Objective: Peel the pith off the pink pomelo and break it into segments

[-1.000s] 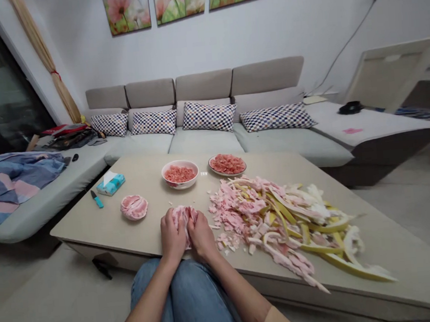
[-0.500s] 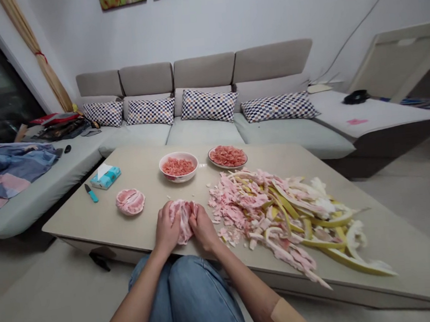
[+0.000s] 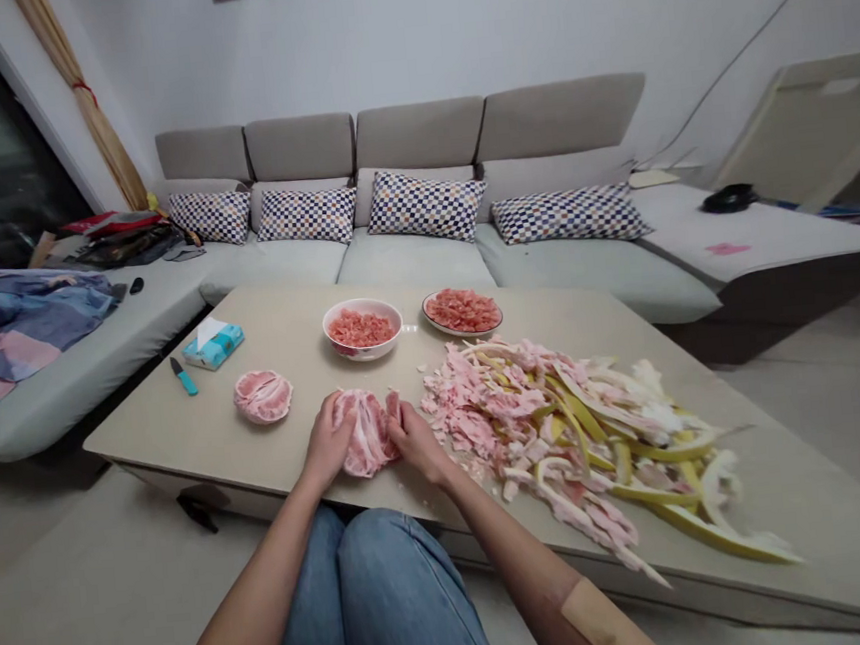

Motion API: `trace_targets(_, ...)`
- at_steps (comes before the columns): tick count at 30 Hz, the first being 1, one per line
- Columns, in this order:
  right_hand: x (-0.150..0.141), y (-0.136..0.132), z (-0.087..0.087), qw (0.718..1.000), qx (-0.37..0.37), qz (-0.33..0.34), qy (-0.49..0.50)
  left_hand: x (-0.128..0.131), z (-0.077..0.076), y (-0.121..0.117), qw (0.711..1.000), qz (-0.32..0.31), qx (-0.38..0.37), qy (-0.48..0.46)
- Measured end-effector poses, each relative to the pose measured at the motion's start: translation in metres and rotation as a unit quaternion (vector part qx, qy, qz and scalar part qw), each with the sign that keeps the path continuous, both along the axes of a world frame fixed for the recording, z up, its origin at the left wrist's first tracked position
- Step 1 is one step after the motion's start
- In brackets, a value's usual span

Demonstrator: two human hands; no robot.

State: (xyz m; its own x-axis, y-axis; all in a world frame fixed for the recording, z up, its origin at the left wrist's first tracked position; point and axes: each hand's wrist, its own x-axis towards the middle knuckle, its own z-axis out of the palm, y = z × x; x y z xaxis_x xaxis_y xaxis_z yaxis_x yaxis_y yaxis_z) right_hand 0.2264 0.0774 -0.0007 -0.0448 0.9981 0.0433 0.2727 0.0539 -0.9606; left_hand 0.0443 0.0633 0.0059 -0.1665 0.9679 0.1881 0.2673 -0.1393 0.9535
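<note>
A peeled pink pomelo chunk [image 3: 367, 435] rests at the near edge of the table. My left hand [image 3: 326, 440] is closed round its left side. At its right side my right hand [image 3: 415, 442] pinches a small piece of pomelo [image 3: 393, 404] between thumb and fingers; whether that piece is fully apart from the chunk, I cannot tell. Another peeled pomelo chunk [image 3: 263, 397] lies further left. Beyond my hands are a white bowl [image 3: 364, 350] and a dark-rimmed plate [image 3: 452, 333], both heaped with pink pomelo flesh.
A large pile of pomelo peel [image 3: 582, 430] and pink pith spreads over the table's right side. At the left lie a turquoise-handled knife [image 3: 184, 377] and a tissue pack [image 3: 213, 345]. Behind the table [image 3: 263, 312] stands a grey sofa [image 3: 417, 263] with checked cushions.
My right hand has turned and drawn slightly right from the chunk, and a small piece now shows in its fingers. The chunk's face is more exposed. The view has tilted down a little.
</note>
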Motion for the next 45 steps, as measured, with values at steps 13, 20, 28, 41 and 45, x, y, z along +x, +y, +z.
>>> trace_targets(13,0.017,-0.016,0.023,0.969,-0.144,0.043,0.196,-0.003,-0.016,-0.008,0.984,0.100,-0.028,-0.144)
trace_targets(20,0.014,-0.027,0.020,0.909,-0.192,0.081,0.360,-0.015,-0.012,-0.025,0.972,0.126,-0.037,-0.196)
trace_targets(28,-0.003,-0.016,0.008,0.847,-0.186,0.070,0.492,-0.021,-0.020,-0.028,0.969,0.156,-0.051,-0.183)
trace_targets(41,0.030,-0.010,0.035,0.839,-0.207,0.104,0.492,-0.049,0.018,-0.020,0.989,0.134,0.015,0.061)
trace_targets(45,0.017,-0.024,0.046,0.852,-0.170,0.097,0.486,-0.019,0.045,-0.047,0.978,0.058,0.082,0.182)
